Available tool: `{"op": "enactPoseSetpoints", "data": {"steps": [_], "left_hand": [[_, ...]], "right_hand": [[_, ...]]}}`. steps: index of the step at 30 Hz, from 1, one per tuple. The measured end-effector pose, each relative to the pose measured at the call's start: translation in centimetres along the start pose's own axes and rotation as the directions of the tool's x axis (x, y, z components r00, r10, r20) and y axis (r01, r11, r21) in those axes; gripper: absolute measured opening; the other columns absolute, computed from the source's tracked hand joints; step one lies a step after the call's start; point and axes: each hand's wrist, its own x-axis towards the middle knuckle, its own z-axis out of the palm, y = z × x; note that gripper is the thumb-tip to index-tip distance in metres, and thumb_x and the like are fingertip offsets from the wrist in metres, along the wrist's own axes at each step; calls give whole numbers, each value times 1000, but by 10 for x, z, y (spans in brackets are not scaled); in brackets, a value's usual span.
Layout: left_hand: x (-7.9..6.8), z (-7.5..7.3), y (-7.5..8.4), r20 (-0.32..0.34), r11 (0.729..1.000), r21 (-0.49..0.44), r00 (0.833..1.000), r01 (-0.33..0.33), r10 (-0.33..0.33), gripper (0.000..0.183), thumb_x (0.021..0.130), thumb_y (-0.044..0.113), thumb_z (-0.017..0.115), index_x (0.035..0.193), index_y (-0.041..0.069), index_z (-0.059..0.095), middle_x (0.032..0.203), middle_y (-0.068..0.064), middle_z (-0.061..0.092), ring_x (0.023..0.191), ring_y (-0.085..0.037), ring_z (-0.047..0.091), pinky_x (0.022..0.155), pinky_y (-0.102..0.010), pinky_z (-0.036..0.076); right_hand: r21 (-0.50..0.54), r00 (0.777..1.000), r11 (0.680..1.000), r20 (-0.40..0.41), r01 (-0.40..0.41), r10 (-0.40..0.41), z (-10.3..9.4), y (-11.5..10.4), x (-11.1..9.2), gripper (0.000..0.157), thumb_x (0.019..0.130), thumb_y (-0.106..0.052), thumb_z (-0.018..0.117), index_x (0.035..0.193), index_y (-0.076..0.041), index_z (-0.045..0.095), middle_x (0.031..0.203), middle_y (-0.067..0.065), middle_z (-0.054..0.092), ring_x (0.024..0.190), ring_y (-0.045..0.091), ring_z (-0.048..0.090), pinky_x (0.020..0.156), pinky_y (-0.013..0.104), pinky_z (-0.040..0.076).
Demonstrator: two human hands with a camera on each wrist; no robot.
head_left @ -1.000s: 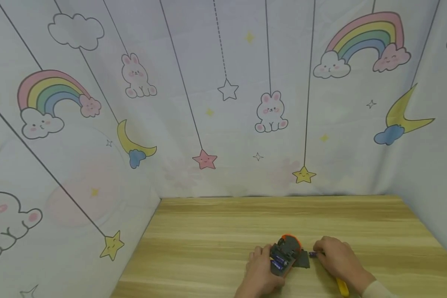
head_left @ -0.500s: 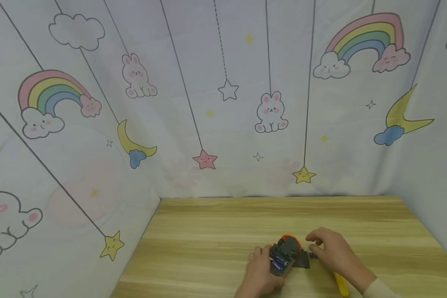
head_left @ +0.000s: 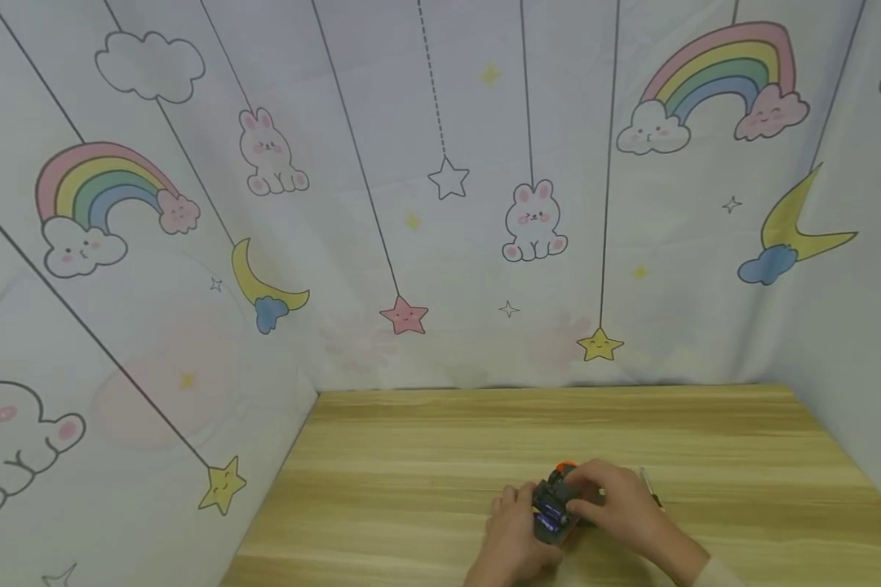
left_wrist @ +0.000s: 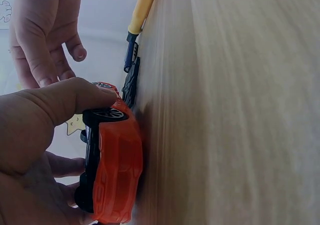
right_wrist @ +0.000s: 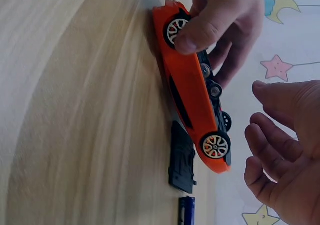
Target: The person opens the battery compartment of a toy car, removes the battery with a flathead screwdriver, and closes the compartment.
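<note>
An orange toy car (right_wrist: 187, 85) lies upside down on the table, its black underside facing up. My left hand (head_left: 508, 531) grips it by the rear end, thumb by a wheel in the left wrist view. Blue batteries (head_left: 552, 515) sit in the uncovered compartment of the underside. Above the car hovers my right hand (head_left: 624, 507), fingers loosely bent and holding nothing; in the head view it overlaps the car's right side. A black battery cover (right_wrist: 181, 157) rests on the wood beside the car, with a loose blue battery (right_wrist: 188, 211) close by.
A screwdriver shows its thin metal shaft (head_left: 648, 485) beyond the right hand and its yellow handle (left_wrist: 143, 9) in the left wrist view. Wood-grain table (head_left: 411, 456) spreads around, backed by a printed fabric wall (head_left: 455, 269).
My right hand has let go of the loose battery beside the cover and moved left over the car. The screwdriver's shaft has come into sight. The left hand and car have stayed put.
</note>
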Motion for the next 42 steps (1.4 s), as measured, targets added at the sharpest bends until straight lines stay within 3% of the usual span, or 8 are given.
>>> {"op": "enactPoseSetpoints", "data": {"steps": [5,16,28,35,42], "left_hand": [[-1,0,-1,3,1000,5,1000,-9,9,94,64,20,92,148,13,49,113,2,50,99,-17,41,84,-38,43],[-1,-1,0,7,1000,0,1000,-17,17,92,64,20,90,147,12,50,110,3,50,96,-17,40,78,-33,40],[-2,-1,-1,-9,999,0,999,-43,43,93,63,22,90,147,12,50,111,3,50,98,-17,41,80,-35,40],[-1,-1,-1,-22,998,6,998,-61,61,93,62,24,92,145,13,51,111,0,51,99,-18,43,80,-38,42],[-1,0,-1,-25,998,6,998,-61,61,94,61,23,92,144,11,51,112,0,52,98,-18,42,81,-38,43]], "right_hand": [[37,999,999,38,10,-11,10,1,-1,26,82,-21,85,105,-14,74,97,-4,73,75,-2,58,67,24,50],[78,991,997,132,2,-12,24,5,-2,18,86,-18,81,103,-18,75,97,-8,75,83,0,67,73,24,54],[-4,993,999,116,35,-34,25,4,-1,19,84,-12,81,100,-19,75,99,-9,75,88,6,69,77,28,56],[-44,995,995,54,90,-87,25,4,1,12,91,-15,75,101,-22,76,102,-13,75,99,13,71,83,34,58],[-54,998,997,42,48,-46,27,5,2,10,94,-15,71,100,-22,75,102,-15,74,102,15,71,88,42,58]]}}
